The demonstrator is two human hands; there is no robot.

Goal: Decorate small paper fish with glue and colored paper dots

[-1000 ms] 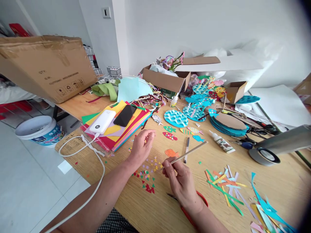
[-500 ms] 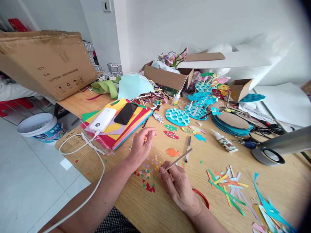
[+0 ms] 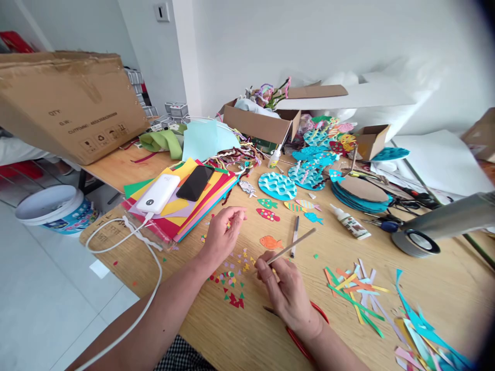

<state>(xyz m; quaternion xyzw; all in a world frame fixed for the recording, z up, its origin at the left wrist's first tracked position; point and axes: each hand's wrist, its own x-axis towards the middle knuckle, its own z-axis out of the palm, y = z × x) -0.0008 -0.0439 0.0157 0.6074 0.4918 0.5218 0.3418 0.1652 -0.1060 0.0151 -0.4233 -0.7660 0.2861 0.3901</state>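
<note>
Head view: our right hand (image 3: pixel 284 291) pinches a thin stick (image 3: pixel 296 243); our left hand (image 3: pixel 223 234) curls, contents unclear. Beyond the right hand, the spotted red fish (image 3: pixel 268 214) looks finished, the orange fish (image 3: pixel 270 242) undecorated; paper bits (image 3: pixel 231 278) lie loose between hands.

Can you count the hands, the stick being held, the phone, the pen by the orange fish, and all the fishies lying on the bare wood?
Hands: 2 (left hand, right hand)
Held stick: 1
Phone: 1
Pen: 1
Fish on bare wood: 7
Total: 12
</note>
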